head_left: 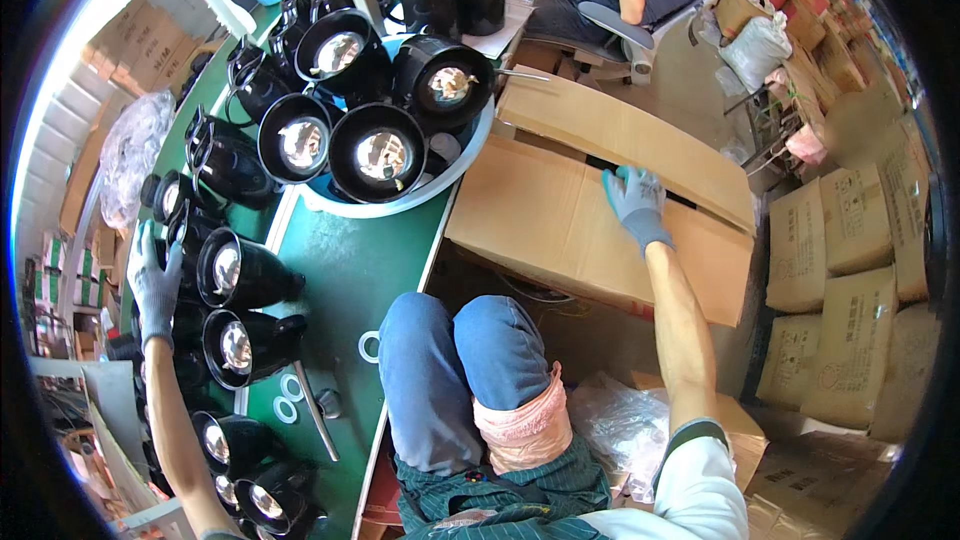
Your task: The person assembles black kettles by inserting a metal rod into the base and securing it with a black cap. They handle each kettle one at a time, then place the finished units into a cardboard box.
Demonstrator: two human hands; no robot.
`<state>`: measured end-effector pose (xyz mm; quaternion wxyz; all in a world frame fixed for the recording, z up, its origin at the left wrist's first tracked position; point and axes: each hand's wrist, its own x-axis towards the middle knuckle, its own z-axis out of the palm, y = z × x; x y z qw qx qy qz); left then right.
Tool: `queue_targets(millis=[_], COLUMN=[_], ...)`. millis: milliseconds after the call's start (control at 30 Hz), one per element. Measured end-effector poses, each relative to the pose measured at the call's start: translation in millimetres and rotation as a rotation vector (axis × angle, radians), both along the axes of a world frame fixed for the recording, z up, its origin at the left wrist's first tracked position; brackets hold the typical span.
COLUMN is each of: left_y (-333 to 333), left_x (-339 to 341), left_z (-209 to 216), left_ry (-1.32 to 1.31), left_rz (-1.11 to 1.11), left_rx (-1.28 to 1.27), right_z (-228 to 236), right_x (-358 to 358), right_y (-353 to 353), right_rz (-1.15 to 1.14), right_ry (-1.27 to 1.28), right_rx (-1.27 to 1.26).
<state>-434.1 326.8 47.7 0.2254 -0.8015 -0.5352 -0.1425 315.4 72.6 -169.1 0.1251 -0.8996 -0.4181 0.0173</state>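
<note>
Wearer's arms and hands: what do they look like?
Left hand and right hand wear grey gloves. Both forearms are bare; the pale right sleeve ends in a dark band. No cables visible on either.

Bright light spills from left of the green desk (355,250), putting a soft sheen on it. Glare glints in the silvery pot linings (382,155) there; shadow pools under the carton (530,210) at its right. Fisheye distortion bends edges outward around it.

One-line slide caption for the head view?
Gloved left hand beside black jugs on a green table, gloved right hand on a cardboard box.
</note>
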Motion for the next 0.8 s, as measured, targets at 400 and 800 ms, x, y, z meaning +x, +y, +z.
queue_targets(millis=[400,800], left_y=[-206,-114], left_x=[371,403], left_z=[19,-112], left_ry=[0.065,0.355], left_rz=[-0.948,-0.608], left_rx=[-0.546,-0.059], right_z=[125,111], right_x=[-81,-41], right_y=[-106,-78], right_rz=[0.192,0.172], right_ry=[-0.321,-0.197], right_rx=[0.094,0.091])
